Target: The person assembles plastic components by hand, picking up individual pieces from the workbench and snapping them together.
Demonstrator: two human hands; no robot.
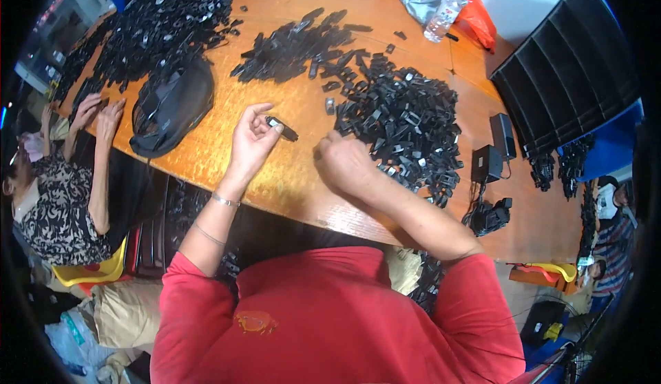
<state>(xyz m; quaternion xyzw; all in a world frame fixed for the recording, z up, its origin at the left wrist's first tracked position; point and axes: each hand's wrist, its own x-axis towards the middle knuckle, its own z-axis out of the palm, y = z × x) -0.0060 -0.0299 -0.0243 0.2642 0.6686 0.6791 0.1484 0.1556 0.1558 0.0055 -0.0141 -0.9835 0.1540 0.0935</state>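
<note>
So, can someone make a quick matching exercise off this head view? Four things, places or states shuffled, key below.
Things
1. Left hand
2. Right hand
3. Black bag
4. Clear bottle

Places or states
A. Near the far side of the wooden table, beside a red-orange plastic bag
B. Back turned up, beside the right-side heap of black parts
C. Lying on the tabletop, left of both the wearer's hands
D. Pinching a small black part

Pairs: 1-D, 2-B, 3-C, 4-A
</note>
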